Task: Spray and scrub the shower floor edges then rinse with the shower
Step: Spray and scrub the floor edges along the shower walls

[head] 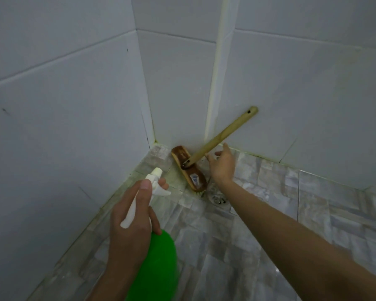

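A shower corner of white wall tiles meets a grey marbled shower floor. At 12 o'clock, the scrub brush sits bristles-down in the corner, its wooden handle leaning toward 2 o'clock against the wall. The right hand is spread wide just beside the handle, gripping nothing. A drain lies near the brush head. At 7 o'clock, the left hand holds a green spray bottle, one finger on its trigger.
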Demonstrator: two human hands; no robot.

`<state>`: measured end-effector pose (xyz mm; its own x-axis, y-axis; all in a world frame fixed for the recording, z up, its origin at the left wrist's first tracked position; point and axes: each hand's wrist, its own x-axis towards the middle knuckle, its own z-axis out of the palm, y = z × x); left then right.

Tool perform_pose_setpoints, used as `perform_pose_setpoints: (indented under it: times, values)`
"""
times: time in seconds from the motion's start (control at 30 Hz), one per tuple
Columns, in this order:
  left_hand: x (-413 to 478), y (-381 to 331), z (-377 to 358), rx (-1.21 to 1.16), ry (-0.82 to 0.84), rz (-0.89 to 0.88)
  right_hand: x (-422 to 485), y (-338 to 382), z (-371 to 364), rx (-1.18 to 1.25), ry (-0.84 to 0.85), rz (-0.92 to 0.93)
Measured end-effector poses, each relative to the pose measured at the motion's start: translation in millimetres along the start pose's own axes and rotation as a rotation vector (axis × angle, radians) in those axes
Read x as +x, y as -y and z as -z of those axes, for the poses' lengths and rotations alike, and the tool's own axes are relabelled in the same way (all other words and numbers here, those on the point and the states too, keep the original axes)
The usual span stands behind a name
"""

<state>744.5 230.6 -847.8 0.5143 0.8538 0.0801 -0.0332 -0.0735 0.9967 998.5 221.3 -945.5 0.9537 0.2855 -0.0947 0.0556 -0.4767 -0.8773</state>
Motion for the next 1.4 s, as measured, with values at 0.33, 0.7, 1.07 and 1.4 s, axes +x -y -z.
perform_pose_setpoints:
  times: [0.33,0.7,1.07,1.4]
  values:
    - [6.1,10.3,5.8,0.061,-0.032,0.021,18.0,13.1,-80.4,0.528,0.228,-0.509]
    - [12.4,12.8,7.5,0.049,-0.029,0.030,18.6,43.1,-6.8,0.411,0.058,0.221]
    - [27.3,19.3,-5.3,0.058,0.023,0.020,61.1,13.1,-2.1,0.348,0.002,-0.022]
    - [34.0,18.4,-8.6,0.090,0.038,0.026,67.0,21.3,-28.7,0.385,-0.167,-0.009]
